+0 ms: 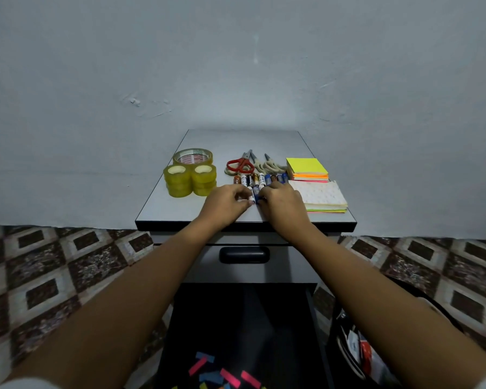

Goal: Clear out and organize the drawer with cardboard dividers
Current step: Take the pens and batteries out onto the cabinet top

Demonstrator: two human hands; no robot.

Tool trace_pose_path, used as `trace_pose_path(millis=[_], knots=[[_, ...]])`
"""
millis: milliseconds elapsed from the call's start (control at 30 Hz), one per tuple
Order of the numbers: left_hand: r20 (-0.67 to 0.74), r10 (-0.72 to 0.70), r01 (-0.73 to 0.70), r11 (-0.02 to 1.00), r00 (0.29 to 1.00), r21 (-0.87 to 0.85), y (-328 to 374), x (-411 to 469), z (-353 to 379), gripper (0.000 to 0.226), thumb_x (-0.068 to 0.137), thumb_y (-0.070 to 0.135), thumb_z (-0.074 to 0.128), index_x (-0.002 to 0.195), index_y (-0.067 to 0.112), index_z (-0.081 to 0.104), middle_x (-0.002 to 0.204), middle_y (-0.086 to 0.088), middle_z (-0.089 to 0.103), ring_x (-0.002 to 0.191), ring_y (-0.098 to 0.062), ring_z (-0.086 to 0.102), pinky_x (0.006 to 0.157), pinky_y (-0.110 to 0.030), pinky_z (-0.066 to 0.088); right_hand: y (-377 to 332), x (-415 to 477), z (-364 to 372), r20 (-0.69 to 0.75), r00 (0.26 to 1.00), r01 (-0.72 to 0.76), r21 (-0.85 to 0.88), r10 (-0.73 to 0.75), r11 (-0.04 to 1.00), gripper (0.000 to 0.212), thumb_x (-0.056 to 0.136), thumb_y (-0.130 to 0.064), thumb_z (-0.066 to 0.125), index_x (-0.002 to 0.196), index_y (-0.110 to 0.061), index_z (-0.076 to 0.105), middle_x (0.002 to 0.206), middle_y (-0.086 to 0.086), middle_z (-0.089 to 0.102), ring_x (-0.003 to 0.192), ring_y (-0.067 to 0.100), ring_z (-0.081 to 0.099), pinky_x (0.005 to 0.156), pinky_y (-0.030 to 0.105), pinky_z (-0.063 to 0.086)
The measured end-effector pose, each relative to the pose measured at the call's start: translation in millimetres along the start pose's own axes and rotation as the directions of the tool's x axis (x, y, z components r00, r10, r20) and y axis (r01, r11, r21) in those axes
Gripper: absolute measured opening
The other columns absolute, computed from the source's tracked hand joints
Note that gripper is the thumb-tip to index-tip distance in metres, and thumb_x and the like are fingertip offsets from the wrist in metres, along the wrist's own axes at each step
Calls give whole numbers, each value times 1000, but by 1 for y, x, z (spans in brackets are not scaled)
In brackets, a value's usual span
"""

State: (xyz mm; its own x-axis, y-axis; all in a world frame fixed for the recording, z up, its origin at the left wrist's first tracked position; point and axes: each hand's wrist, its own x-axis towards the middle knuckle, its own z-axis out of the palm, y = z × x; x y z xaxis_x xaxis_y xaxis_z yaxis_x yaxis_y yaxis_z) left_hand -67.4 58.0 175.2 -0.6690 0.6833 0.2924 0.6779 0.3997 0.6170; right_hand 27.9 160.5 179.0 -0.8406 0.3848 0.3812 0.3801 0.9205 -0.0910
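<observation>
- Drawer (236,313): the dark, pulled-out drawer of a grey cabinet fills the bottom centre of the frame. Only small paper slips (222,373) in pink, blue and yellow lie at its near end, so clearing out looks almost done. No cardboard dividers are in view.
- At lower right, beside the drawer, stands a dark bag (357,352) with white and red contents too blurred to name.
- Just above the open drawer is a closed grey drawer front with a black recessed handle (244,254).
- At frame centre, the left hand (225,202) and right hand (282,203) meet on the flat grey cabinet top (177,211).
- Both sets of fingers are curled in and narrow, pinching two loose batteries (253,195), small cylinders, one white-jacketed and one dark blue.
- These two lie directly between the fingertips of both hands, so neither hand is nearer. Their long axes point up the frame, parallel to the row of mixed-colour batteries (260,179) just beyond.
- The next move is probably a short slide up-frame into that row, keeping the same alignment.
- Beyond the row lie red-handled scissors (238,164) and two beige-handled scissors (264,165), blades pointing away.
- Left of centre are stacked yellowish clear tape rolls (190,179).
- Right of centre lie a neon-yellow sticky-note block (306,167) and a white-topped note pad (320,196).
- A pale painted wall (236,66) fills the upper frame.
</observation>
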Motion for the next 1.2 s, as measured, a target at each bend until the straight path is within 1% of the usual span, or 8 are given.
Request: trace_pose_path(millis=[100,500,633,767,867,967,1100,1200], knots=[[-24,-1,1,1000,1000,1,0,1,1,27,85,24,67,110,15,68,110,-3,69,100,-16,61,83,-27,48,-2,1,1,-14,1000,-13,-6,12,1000,25,92,-16,51,115,-11,61,118,11,57,108,31,50,83,36,40],[-24,2,-3,999,1000,-40,2,-6,-4,36,85,19,65,120,11,62,117,-6,64,100,-12,57,80,-19,41,-1,-9,-8,-73,997,35,34,-32,999,26,93,-14,49,115,-7,60,117,14,58,107,32,50,81,37,40],[-45,9,-12,996,999,-84,4,-18,-10,37,85,17,66,121,10,61,117,-6,64,95,-7,54,77,-11,38,-2,-24,-13,-131,989,86,136,-68,987,25,91,-17,56,111,-3,64,110,17,61,102,35,53,81,39,43],[-78,74,-81,993,994,-87,9,-46,-12,35,86,16,65,120,11,62,117,-4,63,103,-9,55,84,-13,38,-2,-55,-13,-149,985,133,293,-92,947,24,86,-16,64,106,-3,68,99,16,65,95,35,59,79,41,49],[-124,207,-219,972,970,-88,4,-79,-5,28,83,11,68,111,8,66,107,-3,65,96,-5,57,85,-8,41,1,-84,-3,-57,993,116,375,-102,920,24,84,-16,66,105,-5,69,97,14,66,93,32,60,80,39,50],[-54,226,-231,969,973,-92,-14,-112,9,23,81,15,69,103,10,69,96,7,63,89,5,55,81,0,39,5,-115,14,55,993,68,420,-100,905,24,84,-16,67,105,-5,69,98,13,66,94,29,62,80,25,41],[119,109,-97,990,987,-105,-41,-152,40,21,83,15,68,102,6,71,96,2,65,88,3,55,79,4,34,11,-155,47,286,952,-18,414,-111,910,29,85,-21,65,111,-10,67,106,11,65,100,26,61,85,28,44],[300,-39,65,995,953,-76,-61,-170,69,22,85,14,67,106,9,69,100,-1,66,92,-7,60,78,-1,38,17,-177,82,537,832,-82,363,-137,928,31,86,-23,62,115,-14,65,112,9,65,105,24,61,87,28,46]])
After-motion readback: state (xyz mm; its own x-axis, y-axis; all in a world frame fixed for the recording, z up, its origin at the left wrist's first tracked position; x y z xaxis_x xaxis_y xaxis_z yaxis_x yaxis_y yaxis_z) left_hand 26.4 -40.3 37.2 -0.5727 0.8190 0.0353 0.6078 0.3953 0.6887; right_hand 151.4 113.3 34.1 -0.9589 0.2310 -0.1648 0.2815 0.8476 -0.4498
